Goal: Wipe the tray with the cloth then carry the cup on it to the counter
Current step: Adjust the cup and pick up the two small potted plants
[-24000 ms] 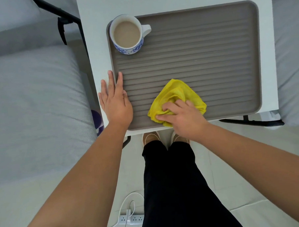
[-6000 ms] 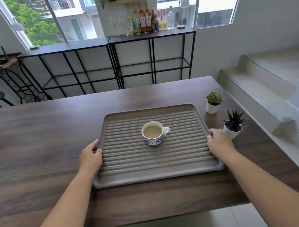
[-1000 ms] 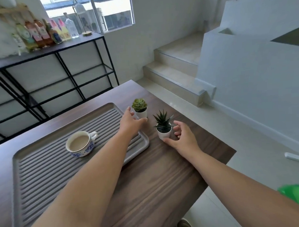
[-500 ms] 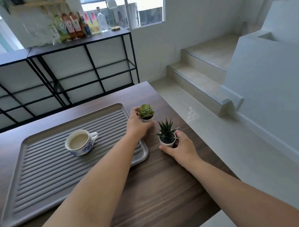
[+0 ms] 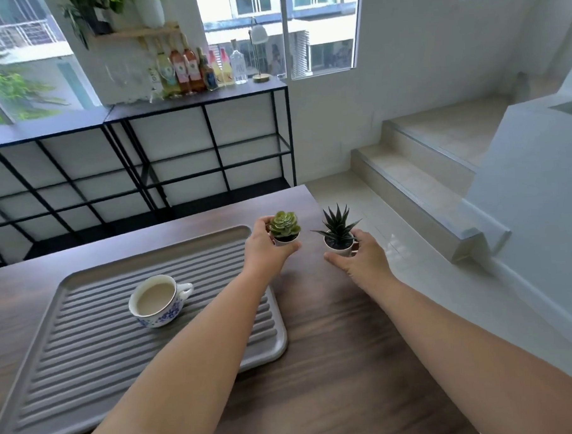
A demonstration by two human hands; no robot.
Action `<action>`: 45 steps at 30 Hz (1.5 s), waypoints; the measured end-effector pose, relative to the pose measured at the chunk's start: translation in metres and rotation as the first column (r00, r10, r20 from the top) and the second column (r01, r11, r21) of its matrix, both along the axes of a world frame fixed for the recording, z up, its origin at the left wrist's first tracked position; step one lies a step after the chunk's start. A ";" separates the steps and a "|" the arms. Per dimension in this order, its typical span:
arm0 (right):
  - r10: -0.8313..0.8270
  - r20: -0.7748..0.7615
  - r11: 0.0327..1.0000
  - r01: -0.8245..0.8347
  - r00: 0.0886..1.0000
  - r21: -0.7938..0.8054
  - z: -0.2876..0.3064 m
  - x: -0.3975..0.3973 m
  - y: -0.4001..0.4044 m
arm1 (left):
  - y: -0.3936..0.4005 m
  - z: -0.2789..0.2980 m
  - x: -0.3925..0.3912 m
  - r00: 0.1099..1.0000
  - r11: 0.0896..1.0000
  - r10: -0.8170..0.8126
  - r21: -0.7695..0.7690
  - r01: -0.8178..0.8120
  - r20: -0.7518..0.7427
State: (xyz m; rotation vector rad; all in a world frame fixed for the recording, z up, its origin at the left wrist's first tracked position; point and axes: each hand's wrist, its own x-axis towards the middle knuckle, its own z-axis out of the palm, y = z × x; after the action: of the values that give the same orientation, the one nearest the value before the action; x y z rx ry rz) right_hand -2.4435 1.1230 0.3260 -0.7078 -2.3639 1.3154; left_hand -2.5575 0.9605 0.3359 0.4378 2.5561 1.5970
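From my head camera I count one tray (image 5: pixel 88 366), one cup (image 5: pixel 157 301), two small potted plants and my two hands. The grey ribbed tray lies flat on the dark wooden tabletop (image 5: pixel 333 362), reaching toward the near left; its far right corner sits close to my left hand. The single blue-patterned cup, filled with a milky drink, stands upright near the middle of the tray, handle pointing right.

My left hand (image 5: pixel 266 250) is wrapped around the white pot of the rosette succulent (image 5: pixel 283 226), fingers curled behind it and thumb in front, my forearm crossing over the tray's right edge. My right hand (image 5: pixel 362 259) cups the white pot of the spiky succulent (image 5: pixel 339 234) from the right and from below. Whether either pot touches the wood I cannot tell. The two plants are near each other but apart, close to the tabletop's far right corner.

The tabletop's right edge runs just beside the spiky plant; past it the tiled floor (image 5: pixel 394 254) is open up to the steps (image 5: pixel 417 178). Bare wood lies between the tray's right rim and that edge, and more in front of my forearms. Beyond the far edge stands a black metal shelf unit (image 5: pixel 203 148) carrying a row of bottles (image 5: pixel 193 73), several, too crowded to count.
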 end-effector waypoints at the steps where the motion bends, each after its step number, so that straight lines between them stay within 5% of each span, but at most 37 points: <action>1: 0.006 0.018 1.000 -0.007 1.000 0.023 0.001 -0.012 0.005 | -0.001 0.004 -0.006 1.000 1.000 0.015 -0.005 -0.015 -0.008; 17: 0.025 0.058 0.998 -0.021 0.998 -0.064 0.003 -0.165 0.030 | 0.014 0.020 -0.104 0.994 0.986 0.112 -0.118 -0.113 -0.013; 45: 0.020 0.001 0.997 -0.019 1.000 -0.072 -0.026 -0.226 0.036 | 0.046 -0.021 -0.155 0.989 0.988 0.141 -0.055 -0.143 -0.037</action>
State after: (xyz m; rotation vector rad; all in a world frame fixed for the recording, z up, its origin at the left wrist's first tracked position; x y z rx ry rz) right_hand -2.6690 1.1589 0.3001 -0.7088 -2.3407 1.4151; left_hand -2.7123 1.0062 0.3146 0.2852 2.7063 1.5669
